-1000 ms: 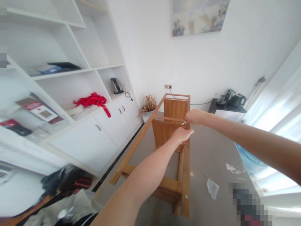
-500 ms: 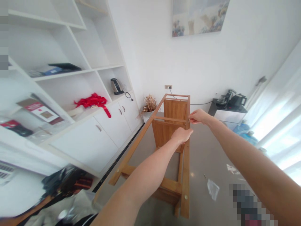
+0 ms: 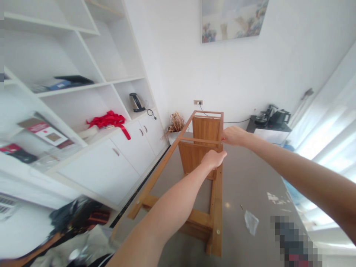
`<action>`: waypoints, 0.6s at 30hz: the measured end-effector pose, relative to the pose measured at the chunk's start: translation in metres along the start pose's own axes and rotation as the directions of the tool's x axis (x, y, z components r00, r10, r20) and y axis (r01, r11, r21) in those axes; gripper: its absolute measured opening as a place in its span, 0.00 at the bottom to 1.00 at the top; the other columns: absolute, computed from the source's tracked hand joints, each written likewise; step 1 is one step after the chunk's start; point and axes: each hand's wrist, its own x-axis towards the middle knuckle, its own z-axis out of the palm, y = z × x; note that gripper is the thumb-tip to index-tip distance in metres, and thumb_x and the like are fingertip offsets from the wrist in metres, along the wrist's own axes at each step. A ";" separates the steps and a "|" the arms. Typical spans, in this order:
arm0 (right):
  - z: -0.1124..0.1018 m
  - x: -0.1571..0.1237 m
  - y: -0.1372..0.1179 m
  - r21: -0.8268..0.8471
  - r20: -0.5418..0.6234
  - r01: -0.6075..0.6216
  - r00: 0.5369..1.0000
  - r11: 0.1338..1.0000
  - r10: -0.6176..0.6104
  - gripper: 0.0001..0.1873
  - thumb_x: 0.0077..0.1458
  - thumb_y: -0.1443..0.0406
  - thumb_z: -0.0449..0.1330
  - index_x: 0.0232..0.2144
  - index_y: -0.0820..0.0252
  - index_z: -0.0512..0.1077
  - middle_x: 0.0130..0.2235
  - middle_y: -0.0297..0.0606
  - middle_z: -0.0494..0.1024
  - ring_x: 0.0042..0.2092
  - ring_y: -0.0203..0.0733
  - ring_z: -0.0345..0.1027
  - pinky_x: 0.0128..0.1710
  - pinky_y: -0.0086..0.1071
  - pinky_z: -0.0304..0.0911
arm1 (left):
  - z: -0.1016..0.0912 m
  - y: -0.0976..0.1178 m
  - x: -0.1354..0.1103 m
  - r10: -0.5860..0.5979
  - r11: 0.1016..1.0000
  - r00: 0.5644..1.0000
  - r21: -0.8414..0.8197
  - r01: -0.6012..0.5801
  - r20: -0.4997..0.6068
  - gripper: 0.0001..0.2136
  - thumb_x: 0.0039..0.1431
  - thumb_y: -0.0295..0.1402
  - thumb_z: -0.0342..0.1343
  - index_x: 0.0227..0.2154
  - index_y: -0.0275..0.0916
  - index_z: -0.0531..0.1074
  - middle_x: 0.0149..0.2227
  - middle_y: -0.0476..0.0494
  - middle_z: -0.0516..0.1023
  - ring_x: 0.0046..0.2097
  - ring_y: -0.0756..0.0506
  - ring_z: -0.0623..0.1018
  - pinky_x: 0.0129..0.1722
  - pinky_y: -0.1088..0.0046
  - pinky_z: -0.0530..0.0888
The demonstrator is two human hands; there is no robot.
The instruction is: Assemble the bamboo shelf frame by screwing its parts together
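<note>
A wooden shelf frame (image 3: 218, 193) with slatted panels lies on a grey surface and stretches away from me. My left hand (image 3: 214, 159) is closed around its right-hand rail, about halfway along, with the thumb pointing right. Farther along that rail, my right hand (image 3: 235, 135) has its fingers pinched together against the outer side. Whatever those fingertips hold is hidden. A slatted wooden panel (image 3: 191, 155) sits inside the frame just left of my left hand, and another panel (image 3: 206, 129) stands beyond it.
A clear plastic bag (image 3: 251, 222) and a small thin metal piece (image 3: 241, 207) lie right of the frame. White cabinets (image 3: 125, 163) line the left, with a kettle (image 3: 136, 102) and red ribbon (image 3: 108, 119) on the shelves. Dried plants (image 3: 176, 122) stand behind.
My right hand has turned at the rail, its fingertips less visible now, and the right forearm has swung outward and up. My left hand keeps its grip. The view has shifted slightly.
</note>
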 end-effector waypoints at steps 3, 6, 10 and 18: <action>0.001 0.008 -0.007 0.138 0.074 -0.168 0.984 0.976 0.159 0.11 0.50 0.67 0.54 0.30 0.62 0.77 0.34 0.47 0.79 0.36 0.47 0.73 0.34 0.33 0.63 | 0.000 0.002 -0.001 -0.008 1.000 1.000 0.006 0.008 -0.007 0.24 0.52 0.50 0.42 0.25 0.33 0.75 0.22 0.39 0.75 0.21 0.45 0.74 0.22 0.71 0.68; 0.002 0.015 -0.013 0.414 0.290 -0.392 0.912 0.822 0.289 0.09 0.49 0.69 0.56 0.26 0.63 0.77 0.27 0.42 0.79 0.30 0.41 0.73 0.31 0.30 0.65 | -0.001 0.004 -0.003 -0.014 1.000 1.000 0.014 0.014 -0.002 0.24 0.52 0.50 0.43 0.26 0.34 0.75 0.23 0.39 0.76 0.22 0.45 0.74 0.23 0.71 0.69; 0.007 0.016 -0.013 0.585 0.321 -0.439 0.898 0.682 0.303 0.10 0.50 0.68 0.55 0.28 0.60 0.78 0.27 0.37 0.79 0.27 0.36 0.72 0.29 0.27 0.67 | -0.002 0.003 -0.005 -0.033 0.999 0.999 0.007 0.033 0.008 0.23 0.52 0.50 0.44 0.26 0.34 0.74 0.24 0.40 0.76 0.24 0.45 0.75 0.24 0.72 0.69; 0.000 -0.005 0.000 0.395 0.121 -0.069 0.992 0.916 0.023 0.16 0.49 0.71 0.53 0.36 0.56 0.77 0.34 0.36 0.80 0.32 0.38 0.72 0.31 0.26 0.63 | -0.017 0.009 -0.010 -0.012 0.997 0.995 0.072 0.005 0.100 0.23 0.48 0.54 0.47 0.23 0.36 0.70 0.23 0.39 0.75 0.23 0.43 0.75 0.23 0.70 0.70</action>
